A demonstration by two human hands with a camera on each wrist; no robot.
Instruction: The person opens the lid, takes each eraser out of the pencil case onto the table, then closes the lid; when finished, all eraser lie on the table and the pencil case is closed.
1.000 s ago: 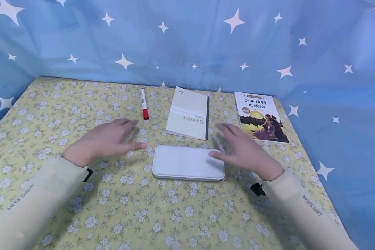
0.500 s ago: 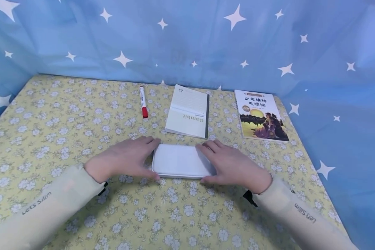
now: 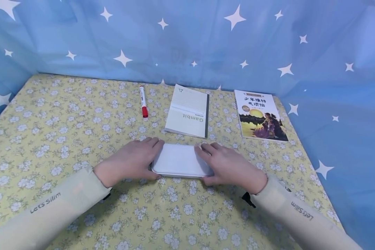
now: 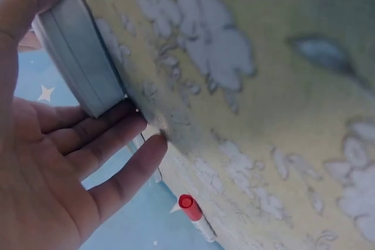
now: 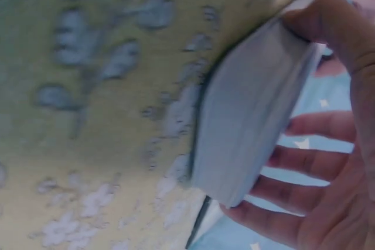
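A white, flat, rectangular case (image 3: 182,161) with rounded corners lies on the flowered cloth in front of the person. My left hand (image 3: 132,161) holds its left end, thumb on the near side and fingers at the far side. At the other end, my right hand (image 3: 231,166) grips it the same way. The left wrist view shows the case's end wall (image 4: 82,45) between thumb and fingers. In the right wrist view, the thumb presses the near side of the case (image 5: 252,109), and the fingers reach along the opposite side. Both ends are partly hidden by the hands in the head view.
Behind the case lies a cream notebook (image 3: 188,113) marked "Gambit". A red-capped white marker (image 3: 143,101) is to its left, and a book with an illustrated cover (image 3: 260,116) to its right. A blue star-patterned curtain (image 3: 175,41) surrounds the table's back and sides.
Both hands came inward from either side of the case and took hold of its ends. Over the last half second they shifted only slightly. The notebook, marker and book stayed put.
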